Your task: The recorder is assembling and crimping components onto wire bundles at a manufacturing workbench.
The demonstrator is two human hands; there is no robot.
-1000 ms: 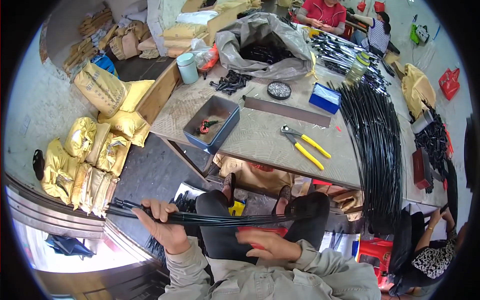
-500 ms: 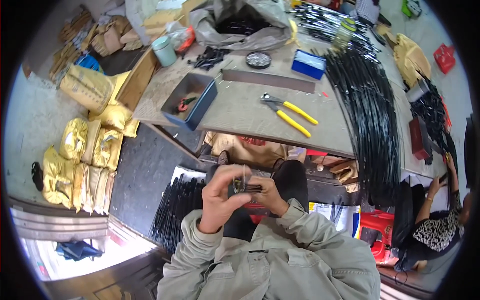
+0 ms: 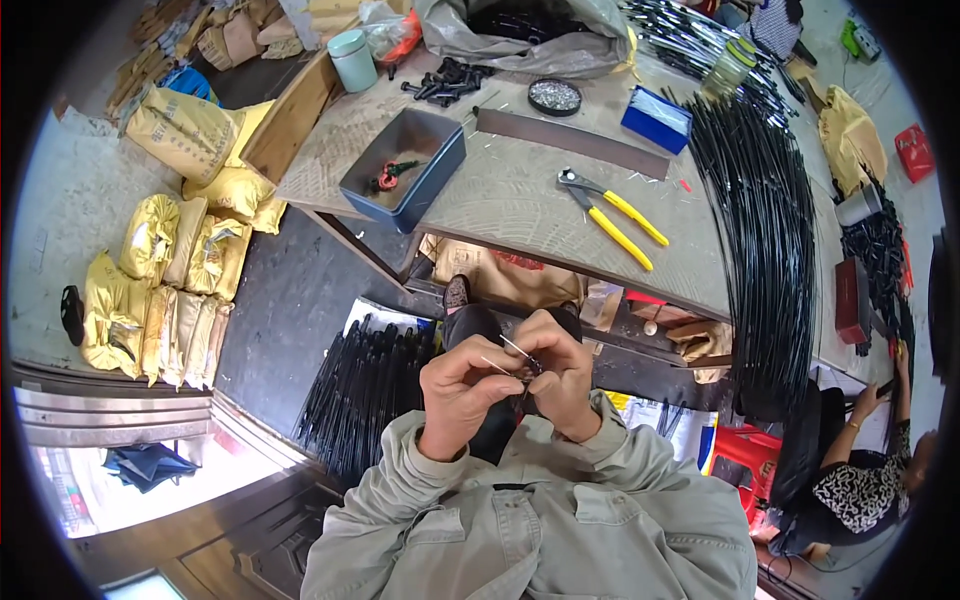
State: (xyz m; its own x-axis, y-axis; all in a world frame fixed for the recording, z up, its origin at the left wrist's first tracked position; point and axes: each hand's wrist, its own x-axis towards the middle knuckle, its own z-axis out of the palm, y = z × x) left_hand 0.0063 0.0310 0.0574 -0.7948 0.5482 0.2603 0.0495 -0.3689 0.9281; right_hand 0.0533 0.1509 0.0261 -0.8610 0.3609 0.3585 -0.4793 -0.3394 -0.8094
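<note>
My left hand (image 3: pixel 462 388) and my right hand (image 3: pixel 562 368) meet over my lap, fingertips almost touching. Between thumb and forefinger, the left pinches a thin white stick (image 3: pixel 500 367). Closed fingers of the right grip a small dark piece (image 3: pixel 537 367), largely covered by them. A second thin white stick (image 3: pixel 514 347) slants up beside the right fingertips; what it is fixed to is hidden. To the left of my knees lies a bundle of long black rods (image 3: pixel 365 400). On the table (image 3: pixel 520 215) ahead rest yellow-handled cutting pliers (image 3: pixel 612 217).
The table also bears a grey bin (image 3: pixel 425 205), a round dish of small metal bits (image 3: pixel 555 97), a blue box of white sticks (image 3: pixel 657 120), a flat metal bar (image 3: pixel 570 143) and many long black strands (image 3: pixel 765 240). Yellow sacks (image 3: pixel 150 235) stand left. A person (image 3: pixel 865 480) works at right.
My hands have shifted slightly right and turned, fingertips now facing each other. A second white stick now shows between them. The view has tilted, so the table sits higher and farther right.
</note>
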